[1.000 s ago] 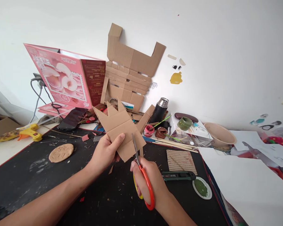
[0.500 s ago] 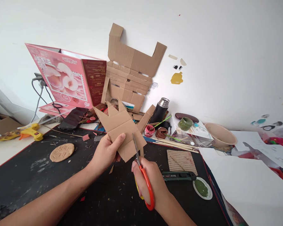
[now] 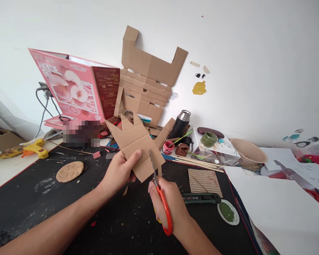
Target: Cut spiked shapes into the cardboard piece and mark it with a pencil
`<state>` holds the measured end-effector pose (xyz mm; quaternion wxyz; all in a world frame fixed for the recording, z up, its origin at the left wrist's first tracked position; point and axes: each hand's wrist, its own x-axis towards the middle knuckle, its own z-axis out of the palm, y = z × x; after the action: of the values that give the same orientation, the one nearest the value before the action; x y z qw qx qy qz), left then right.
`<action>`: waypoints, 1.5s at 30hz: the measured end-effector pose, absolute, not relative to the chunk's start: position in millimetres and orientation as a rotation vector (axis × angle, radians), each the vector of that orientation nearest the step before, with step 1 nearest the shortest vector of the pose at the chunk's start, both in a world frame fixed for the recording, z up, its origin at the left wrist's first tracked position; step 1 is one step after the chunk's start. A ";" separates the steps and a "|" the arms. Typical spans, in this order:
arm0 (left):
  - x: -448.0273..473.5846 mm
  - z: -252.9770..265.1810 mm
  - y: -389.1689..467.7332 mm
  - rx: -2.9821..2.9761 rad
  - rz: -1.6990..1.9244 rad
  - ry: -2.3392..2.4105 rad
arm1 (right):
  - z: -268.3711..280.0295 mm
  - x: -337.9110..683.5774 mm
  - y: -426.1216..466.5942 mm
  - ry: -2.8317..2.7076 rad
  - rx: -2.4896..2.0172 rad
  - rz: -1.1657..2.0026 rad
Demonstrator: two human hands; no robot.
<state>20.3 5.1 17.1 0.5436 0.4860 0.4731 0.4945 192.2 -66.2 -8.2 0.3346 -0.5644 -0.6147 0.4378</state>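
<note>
Right hand (image 3: 173, 201): fingers clamped on scissors (image 3: 166, 209), one blade across the cardboard piece (image 3: 136, 141); second blade apparently behind, hidden.
Left hand (image 3: 122, 167): fingers clamped on the cardboard piece, above the tabletop (image 3: 108, 228).
Black flask (image 3: 179, 126): standing beyond both hands.

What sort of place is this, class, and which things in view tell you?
Probably a home or classroom craft workspace: scissors held at pointed cardboard, and jars of paint behind.

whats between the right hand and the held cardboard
In the head view, the scissors: the right hand grips them, one blade over the held cardboard.
</note>
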 end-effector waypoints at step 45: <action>17.8 13.4 9.3 1.233 1.052 1.039 | -10.2 195.6 -67.1 -1.658 -1.448 1.208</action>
<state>17.8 9.3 13.4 0.5712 0.5256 0.4430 0.4486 195.6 -67.1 -10.2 0.3100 -0.5482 -0.6279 0.4573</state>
